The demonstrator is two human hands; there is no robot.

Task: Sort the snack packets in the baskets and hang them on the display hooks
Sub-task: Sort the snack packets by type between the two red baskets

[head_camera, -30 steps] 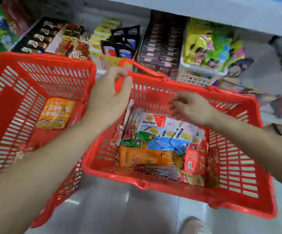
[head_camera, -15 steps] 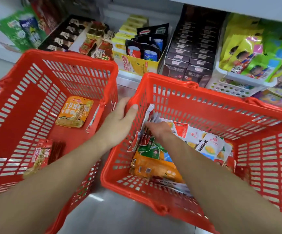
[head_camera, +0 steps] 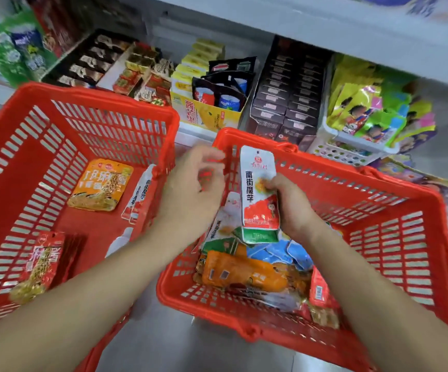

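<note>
Two red baskets stand side by side. My right hand (head_camera: 294, 208) grips a white and red snack packet (head_camera: 258, 183) and holds it upright above the pile in the right basket (head_camera: 394, 237). That pile holds an orange packet (head_camera: 244, 275), blue packets (head_camera: 279, 253) and a red one (head_camera: 319, 291). My left hand (head_camera: 190, 191) curls its fingers round the right basket's left rim. The left basket (head_camera: 30, 146) holds an orange packet (head_camera: 101, 185), a white and red packet (head_camera: 139, 194) and a red packet (head_camera: 43, 264).
Behind the baskets runs a low shelf with a yellow carton (head_camera: 206, 114), dark boxes (head_camera: 284, 103) and a white basket of colourful bags (head_camera: 351, 149). Green bags (head_camera: 11, 49) stand at the far left. Grey floor (head_camera: 164, 336) shows between the baskets.
My right hand reached into the right basket's pile and has lifted a white and red packet out of it. My left hand stayed at that basket's left rim.
</note>
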